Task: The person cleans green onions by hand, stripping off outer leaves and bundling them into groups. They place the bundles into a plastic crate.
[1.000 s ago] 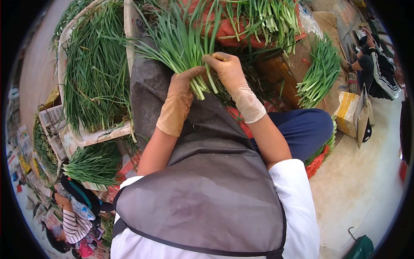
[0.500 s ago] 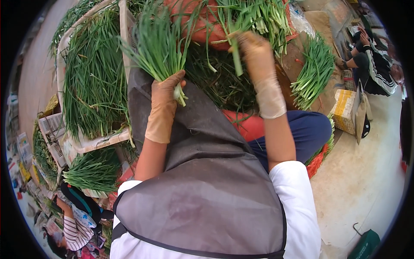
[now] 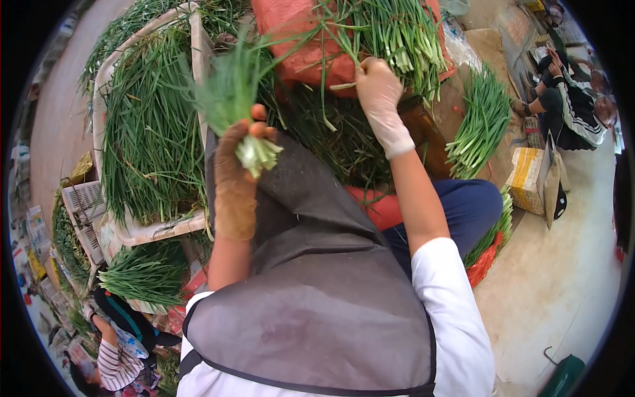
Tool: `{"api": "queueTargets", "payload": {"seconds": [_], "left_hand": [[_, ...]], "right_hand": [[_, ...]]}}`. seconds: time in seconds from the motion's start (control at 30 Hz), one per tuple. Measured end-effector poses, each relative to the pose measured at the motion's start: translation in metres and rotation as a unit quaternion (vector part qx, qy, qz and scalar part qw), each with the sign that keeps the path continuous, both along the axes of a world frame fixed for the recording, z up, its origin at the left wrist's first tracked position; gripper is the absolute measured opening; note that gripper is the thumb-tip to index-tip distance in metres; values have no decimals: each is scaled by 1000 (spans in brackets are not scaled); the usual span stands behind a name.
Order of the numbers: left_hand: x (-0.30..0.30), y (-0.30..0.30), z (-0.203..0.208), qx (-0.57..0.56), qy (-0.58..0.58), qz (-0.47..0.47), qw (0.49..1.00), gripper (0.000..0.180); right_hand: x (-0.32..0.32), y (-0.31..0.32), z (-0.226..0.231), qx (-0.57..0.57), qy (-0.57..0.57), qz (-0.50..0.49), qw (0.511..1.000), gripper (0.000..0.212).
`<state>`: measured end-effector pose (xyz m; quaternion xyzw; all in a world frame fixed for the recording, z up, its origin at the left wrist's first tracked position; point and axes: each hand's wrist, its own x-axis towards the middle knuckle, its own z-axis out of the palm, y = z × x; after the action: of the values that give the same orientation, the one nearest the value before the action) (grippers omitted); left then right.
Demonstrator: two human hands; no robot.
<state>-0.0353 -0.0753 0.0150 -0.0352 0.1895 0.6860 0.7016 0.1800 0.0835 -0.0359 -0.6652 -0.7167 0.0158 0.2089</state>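
My left hand (image 3: 239,149), in a stained thin glove, is closed round a bunch of green chives (image 3: 230,89). Their pale cut ends stick out below the fingers, and the leaves are blurred by motion. My right hand (image 3: 380,86), in a pale translucent glove, has its fingers closed on a few chive stalks at the near edge of a loose chive pile (image 3: 403,40). That pile lies on a red sack (image 3: 291,59). Below and between the hands is a heap of dark, loose leaves (image 3: 337,132).
A white crate (image 3: 196,53) full of chives stands at left. Chive bundles lie to the right (image 3: 479,122) and lower left (image 3: 147,270). A yellow-and-white box (image 3: 527,175) sits at right. Other people (image 3: 575,106) sit at far right and lower left (image 3: 119,357).
My left hand has moved slightly down and left, turning the bunch so its cut ends show. My right hand has moved from mid-air, with stalks, to the pile's edge.
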Motion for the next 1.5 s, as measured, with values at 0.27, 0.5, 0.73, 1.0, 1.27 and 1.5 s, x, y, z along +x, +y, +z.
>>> {"api": "queueTargets", "payload": {"seconds": [0.27, 0.5, 0.73, 1.0, 1.27, 1.5], "left_hand": [[31, 12, -41, -100, 54, -41, 993, 34], [66, 7, -48, -223, 179, -62, 956, 19], [64, 2, -54, -235, 231, -35, 943, 15], [51, 8, -54, -209, 249, 13, 945, 27], [-13, 11, 2, -58, 221, 143, 963, 30], [9, 9, -37, -76, 107, 33, 991, 33]], "right_hand": [[-6, -87, 46, -282, 539, 81, 790, 15], [-13, -144, 23, -304, 511, 83, 800, 10], [-18, -140, 19, -304, 472, 118, 819, 13], [-4, -131, 33, -313, 601, 94, 729, 16], [1, -42, 18, -80, 89, 139, 983, 33], [-28, 40, 32, -142, -29, 18, 989, 22]]}}
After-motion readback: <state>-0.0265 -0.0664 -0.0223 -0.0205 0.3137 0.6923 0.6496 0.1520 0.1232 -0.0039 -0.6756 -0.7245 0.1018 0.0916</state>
